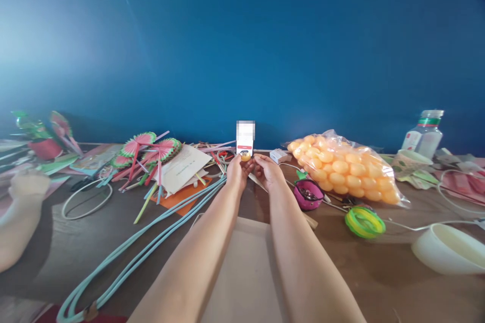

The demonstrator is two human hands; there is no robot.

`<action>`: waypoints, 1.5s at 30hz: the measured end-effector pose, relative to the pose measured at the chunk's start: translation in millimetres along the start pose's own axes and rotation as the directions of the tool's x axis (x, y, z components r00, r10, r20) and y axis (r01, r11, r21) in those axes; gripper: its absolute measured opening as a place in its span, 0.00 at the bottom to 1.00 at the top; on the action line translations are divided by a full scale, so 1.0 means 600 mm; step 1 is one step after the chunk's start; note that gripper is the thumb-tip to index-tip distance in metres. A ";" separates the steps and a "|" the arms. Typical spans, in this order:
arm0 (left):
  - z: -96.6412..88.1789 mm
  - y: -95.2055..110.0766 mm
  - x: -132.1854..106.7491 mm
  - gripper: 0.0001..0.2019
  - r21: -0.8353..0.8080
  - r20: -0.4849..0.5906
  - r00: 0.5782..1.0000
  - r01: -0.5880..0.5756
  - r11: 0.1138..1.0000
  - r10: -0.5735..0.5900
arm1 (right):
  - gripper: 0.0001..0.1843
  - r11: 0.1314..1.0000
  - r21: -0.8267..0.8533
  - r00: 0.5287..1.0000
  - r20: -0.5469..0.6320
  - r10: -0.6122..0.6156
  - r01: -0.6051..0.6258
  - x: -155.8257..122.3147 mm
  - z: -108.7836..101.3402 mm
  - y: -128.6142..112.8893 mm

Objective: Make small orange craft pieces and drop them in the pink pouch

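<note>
Both my arms reach forward over the brown table [379, 272]. My left hand [235, 171] and my right hand [268, 169] meet at the table's middle, fingers closed together. Between their fingertips sits a small orange ball [245, 156]. A white card with a red stripe [245, 140] stands just behind the ball. Under my forearms lies a beige sheet [246, 272].
A bag of orange balls [341, 169] lies right of my hands, with a magenta pot [308, 195], a green ring [364, 222], a white bowl [447, 250] and a bottle [424, 133]. Left: paper fans [151, 149], straws, light-blue tubes [151, 242], another person's arm [17, 217].
</note>
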State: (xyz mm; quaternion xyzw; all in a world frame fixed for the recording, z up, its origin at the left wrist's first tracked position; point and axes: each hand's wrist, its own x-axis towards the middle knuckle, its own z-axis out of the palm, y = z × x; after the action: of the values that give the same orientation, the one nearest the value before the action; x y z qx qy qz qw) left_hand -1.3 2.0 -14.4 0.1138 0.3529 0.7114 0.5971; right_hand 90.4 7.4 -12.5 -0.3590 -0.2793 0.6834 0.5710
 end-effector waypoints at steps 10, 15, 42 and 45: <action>0.001 -0.001 -0.002 0.08 0.012 0.016 1.000 0.013 1.000 -0.014 | 0.04 1.000 0.012 0.999 0.036 0.006 -0.007 -0.001 0.002 0.000; 0.002 0.000 -0.006 0.08 0.025 0.020 1.000 0.008 1.000 -0.009 | 0.05 1.000 0.017 0.998 0.067 -0.003 0.002 0.003 -0.001 0.002; -0.002 -0.006 0.000 0.12 0.081 0.097 0.994 -0.051 0.995 0.043 | 0.05 1.000 0.022 0.999 0.033 -0.001 0.001 -0.002 0.002 0.000; -0.003 -0.007 -0.001 0.14 0.092 0.114 0.992 -0.067 0.993 0.057 | 0.06 1.000 0.015 0.999 0.052 -0.009 0.008 -0.003 0.002 -0.001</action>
State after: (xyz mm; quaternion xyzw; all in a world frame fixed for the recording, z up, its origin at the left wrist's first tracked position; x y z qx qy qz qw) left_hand 1.0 0.7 -18.2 0.1929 0.3490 0.7043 0.5873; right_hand 89.9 6.1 -10.9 -0.3355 -0.2904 0.6924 0.5689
